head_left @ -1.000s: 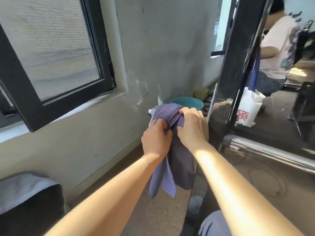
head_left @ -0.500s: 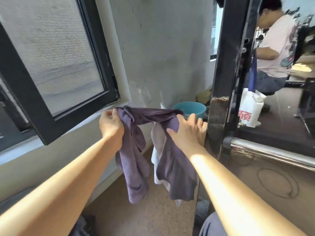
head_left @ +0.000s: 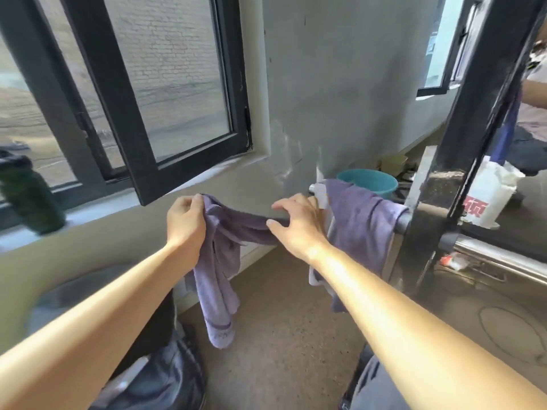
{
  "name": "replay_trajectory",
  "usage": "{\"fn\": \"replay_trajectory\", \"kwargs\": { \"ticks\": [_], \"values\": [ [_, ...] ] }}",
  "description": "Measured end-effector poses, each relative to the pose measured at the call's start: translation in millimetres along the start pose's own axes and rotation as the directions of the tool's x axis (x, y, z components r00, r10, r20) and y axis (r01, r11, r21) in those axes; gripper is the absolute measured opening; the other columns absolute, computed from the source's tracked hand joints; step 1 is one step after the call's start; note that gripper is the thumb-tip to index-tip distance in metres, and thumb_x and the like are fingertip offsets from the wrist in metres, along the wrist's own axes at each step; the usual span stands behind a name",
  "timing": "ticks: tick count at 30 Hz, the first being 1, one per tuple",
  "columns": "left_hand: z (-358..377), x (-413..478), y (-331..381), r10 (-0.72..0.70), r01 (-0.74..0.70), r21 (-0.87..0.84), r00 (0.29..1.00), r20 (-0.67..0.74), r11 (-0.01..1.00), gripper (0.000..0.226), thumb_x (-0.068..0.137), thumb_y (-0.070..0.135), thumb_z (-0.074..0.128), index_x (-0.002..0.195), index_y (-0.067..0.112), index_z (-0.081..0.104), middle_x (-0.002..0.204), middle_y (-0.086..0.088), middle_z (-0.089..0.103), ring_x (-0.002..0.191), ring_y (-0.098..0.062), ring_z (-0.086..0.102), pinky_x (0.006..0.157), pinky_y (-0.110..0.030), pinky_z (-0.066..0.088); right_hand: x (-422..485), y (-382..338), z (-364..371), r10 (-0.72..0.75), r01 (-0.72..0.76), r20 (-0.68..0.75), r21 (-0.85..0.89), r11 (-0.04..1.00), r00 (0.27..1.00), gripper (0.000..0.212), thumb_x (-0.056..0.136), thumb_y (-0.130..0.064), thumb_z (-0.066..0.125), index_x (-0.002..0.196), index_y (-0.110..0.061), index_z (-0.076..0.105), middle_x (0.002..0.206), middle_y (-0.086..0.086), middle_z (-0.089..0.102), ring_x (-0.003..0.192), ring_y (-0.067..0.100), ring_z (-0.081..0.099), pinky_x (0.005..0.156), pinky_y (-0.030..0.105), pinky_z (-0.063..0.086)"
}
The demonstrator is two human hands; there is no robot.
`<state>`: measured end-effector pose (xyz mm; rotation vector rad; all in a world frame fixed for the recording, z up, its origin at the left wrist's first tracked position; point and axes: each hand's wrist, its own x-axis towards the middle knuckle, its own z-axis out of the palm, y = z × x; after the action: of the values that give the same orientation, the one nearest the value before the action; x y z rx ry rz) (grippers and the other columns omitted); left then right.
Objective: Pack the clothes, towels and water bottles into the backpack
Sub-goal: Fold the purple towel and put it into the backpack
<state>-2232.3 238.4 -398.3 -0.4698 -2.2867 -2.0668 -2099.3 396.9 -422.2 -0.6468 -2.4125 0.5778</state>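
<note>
**Purple towel held taut between two hands beside the rail**

The fingers of the left hand [head_left: 186, 223], in the middle of the frame, are curled round one end of the purple towel [head_left: 220, 279] and grip it in a bunch. From this fist a long part hangs down toward the brown speckled floor [head_left: 281, 327]. The right hand [head_left: 297, 224] lies on the towel a little to the right, with fingers spread and half bent and the thumb on the cloth. Whether it really pinches the cloth, I cannot tell. Between the hands the towel makes a tight band. Further right it is draped over a grey metal rail [head_left: 401, 221], with a white cloth [head_left: 321, 195] under it.

The lower corner of the open black window sash [head_left: 136, 161] stands just above the left hand. The grey wall [head_left: 325, 99] is behind both hands. A black post [head_left: 426, 196] closes the right side, where the rail ends. The free room is below, over the floor between the forearms.

The towel looks soft, dull violet, with a woven stripe near its lower hem. A dark green bottle [head_left: 29, 199], blurred, stands on the window sill [head_left: 225, 167] at the far left.
</note>
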Motion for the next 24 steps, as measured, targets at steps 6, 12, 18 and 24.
{"fn": "replay_trajectory", "kwargs": {
  "ticks": [6, 12, 18, 24],
  "values": [
    [-53.9, -2.3, -39.8, -0.058, 0.051, 0.039, 0.976, 0.211, 0.998, 0.025, 0.106, 0.028, 0.056, 0.085, 0.016, 0.065, 0.076, 0.000, 0.064, 0.072, -0.013, 0.056, 0.067, -0.029, 0.047, -14.3, -57.5, 46.6, 0.070, -0.348, 0.578, 0.386, 0.854, 0.813, 0.041, 0.097, -0.053, 0.058, 0.095, -0.015, 0.073, 0.088, -0.002, 0.071, 0.080, 0.014, 0.065, 0.073, 0.029, 0.052],
    [-114.7, 2.7, -81.5, -0.123, 0.117, 0.039, 0.940, 0.318, 0.992, 0.028, 0.108, 0.026, 0.053, 0.083, 0.018, 0.064, 0.070, 0.007, 0.066, 0.068, -0.009, 0.059, 0.060, -0.026, 0.046, -16.6, -89.8, 99.8, 0.024, -0.578, 0.838, 0.356, 0.734, 0.546, 0.069, 0.090, -0.054, 0.070, 0.146, -0.023, 0.043, 0.140, 0.007, 0.055, 0.110, 0.028, 0.063, 0.090, 0.044, 0.059],
    [-167.4, 18.6, -121.7, -0.239, 0.231, 0.064, 0.915, 0.326, 0.971, 0.027, 0.110, 0.028, 0.047, 0.094, 0.015, 0.064, 0.090, -0.006, 0.065, 0.088, -0.020, 0.058, 0.072, -0.034, 0.043, -16.7, -112.5, 155.0, -0.090, -0.550, 0.821, 0.454, 0.701, 0.564, 0.038, 0.090, -0.010, 0.076, 0.126, -0.008, 0.064, 0.111, 0.004, 0.068, 0.093, 0.013, 0.063, 0.078, 0.024, 0.051],
    [-198.3, 28.3, -153.8, -0.243, 0.227, 0.265, 0.969, 0.031, 0.937, 0.026, 0.109, 0.026, 0.046, 0.091, 0.017, 0.062, 0.083, 0.005, 0.059, 0.078, -0.012, 0.050, 0.065, -0.026, 0.038, -6.3, -110.0, 190.4, -0.121, -0.056, 0.751, 0.206, 0.977, 0.649, 0.021, 0.074, 0.003, 0.071, 0.084, -0.013, 0.079, 0.077, 0.004, 0.075, 0.052, 0.000, 0.058, 0.060, 0.025, 0.054]
  ]
}}
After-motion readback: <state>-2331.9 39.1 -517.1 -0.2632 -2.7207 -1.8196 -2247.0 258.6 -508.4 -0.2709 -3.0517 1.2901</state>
